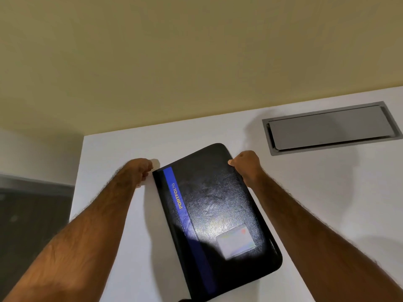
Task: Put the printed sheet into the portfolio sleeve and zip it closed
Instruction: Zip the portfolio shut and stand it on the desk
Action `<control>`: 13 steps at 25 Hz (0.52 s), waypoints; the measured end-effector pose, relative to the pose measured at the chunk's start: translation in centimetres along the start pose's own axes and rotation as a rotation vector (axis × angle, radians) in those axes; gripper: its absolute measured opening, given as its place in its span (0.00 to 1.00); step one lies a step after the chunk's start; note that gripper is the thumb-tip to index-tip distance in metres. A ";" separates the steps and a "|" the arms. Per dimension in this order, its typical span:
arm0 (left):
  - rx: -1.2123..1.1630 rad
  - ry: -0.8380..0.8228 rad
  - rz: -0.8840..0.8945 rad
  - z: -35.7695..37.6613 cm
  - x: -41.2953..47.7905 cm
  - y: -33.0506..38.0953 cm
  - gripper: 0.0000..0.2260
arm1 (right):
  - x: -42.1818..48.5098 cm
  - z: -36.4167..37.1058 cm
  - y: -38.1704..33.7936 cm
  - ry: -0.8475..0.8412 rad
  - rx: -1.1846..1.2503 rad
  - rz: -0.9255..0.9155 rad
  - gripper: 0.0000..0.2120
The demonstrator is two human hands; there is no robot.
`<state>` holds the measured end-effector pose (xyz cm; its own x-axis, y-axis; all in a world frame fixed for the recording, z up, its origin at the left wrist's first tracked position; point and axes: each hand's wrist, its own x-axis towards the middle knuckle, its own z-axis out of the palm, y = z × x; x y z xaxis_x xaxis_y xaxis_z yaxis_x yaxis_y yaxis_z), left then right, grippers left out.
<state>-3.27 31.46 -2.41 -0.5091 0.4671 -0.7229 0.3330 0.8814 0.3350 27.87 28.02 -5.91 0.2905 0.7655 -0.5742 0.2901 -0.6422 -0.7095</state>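
A black portfolio sleeve (214,216) with a blue stripe and the yellow word PORTFOLIO lies flat and closed on the white table (122,247). A small clear card window sits near its lower right. My right hand (246,165) grips the sleeve's far right edge near the top corner, thumb on the cover. My left hand (139,171) is curled at the far left corner, fingers closed at the edge; what they pinch is hidden. No printed sheet shows anywhere.
A grey metal cable hatch (329,127) is set into the table at the back right. The table's left edge (76,184) drops to a dark floor. A beige wall rises behind the table.
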 end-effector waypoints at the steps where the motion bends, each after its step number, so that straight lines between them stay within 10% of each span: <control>1: -0.009 0.011 -0.005 0.0 0.1 -0.2 0.07 | 0.0 0.0 0.0 0.007 -0.003 0.000 0.14; 13: -0.198 -0.025 0.285 1.8 -0.1 -3.2 0.10 | -0.3 0.5 0.9 0.074 -0.083 -0.049 0.14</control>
<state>-2.91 28.45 -4.49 -0.3976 0.6965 -0.5973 0.2976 0.7137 0.6341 27.61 27.20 -6.59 0.3398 0.7927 -0.5061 0.3788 -0.6079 -0.6978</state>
